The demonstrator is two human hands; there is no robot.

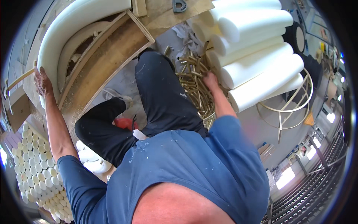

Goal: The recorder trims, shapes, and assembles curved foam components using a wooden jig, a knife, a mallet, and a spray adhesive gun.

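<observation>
My left hand (43, 83), dusty and with curled fingers, is at the outer edge of a thick white curved piece (50, 48). Its fingers close at the end of a thin wooden strip (22, 78) that runs off to the left. The white piece bends around a light wooden frame (108, 52). On the right, my right hand (211, 81) reaches down into a heap of gold-coloured metal tubes (192, 87). Its fingers are bent against a tube there, and their tips are partly hidden.
Several large white cylinders (261, 67) lie stacked beside my right forearm. Farther right stands a round gold-coloured metal frame (287, 108). A grey clamp-like part (179, 5) rests on the bench at the top. Many short white rolls (37, 160) are piled at lower left.
</observation>
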